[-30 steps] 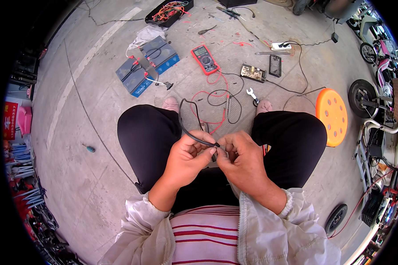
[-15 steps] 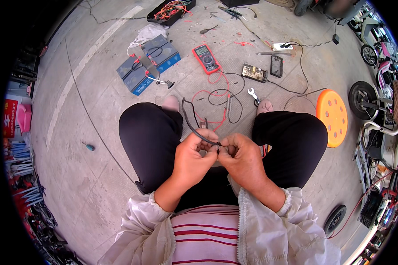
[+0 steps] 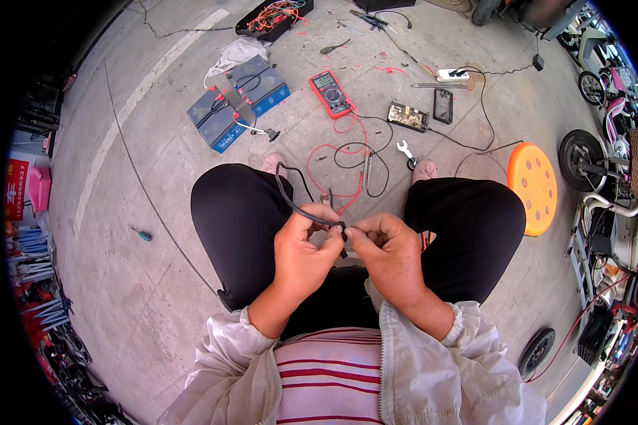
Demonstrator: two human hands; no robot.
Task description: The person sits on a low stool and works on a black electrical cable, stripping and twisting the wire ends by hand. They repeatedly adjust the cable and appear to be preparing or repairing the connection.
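Between my knees, a black cable (image 3: 288, 197) loops up and forward from my fingers. My left hand (image 3: 301, 251) pinches it close to its near end, thumb and forefinger closed round it. My right hand (image 3: 388, 251) is closed in a pinch at the same short end, its fingertips against the cable just right of the left ones. A dark knot or joint in the cable shows between the two hands, too small to make out. Beyond them on the floor lies a red multimeter (image 3: 331, 94) with its red and black test leads (image 3: 364, 170).
Two blue batteries (image 3: 237, 103) with wires stand ahead on the left. An opened charger (image 3: 407, 117), its black cover (image 3: 443, 106), a wrench (image 3: 405, 150) and a white power strip (image 3: 452, 74) lie ahead right. An orange stool (image 3: 532, 189) stands by my right knee; a screwdriver (image 3: 143, 235) lies left.
Both hands have shifted slightly left, and the cable loop has swung left with them. The fingertips have drawn a little apart, so more of the cable's dark end shows below them.
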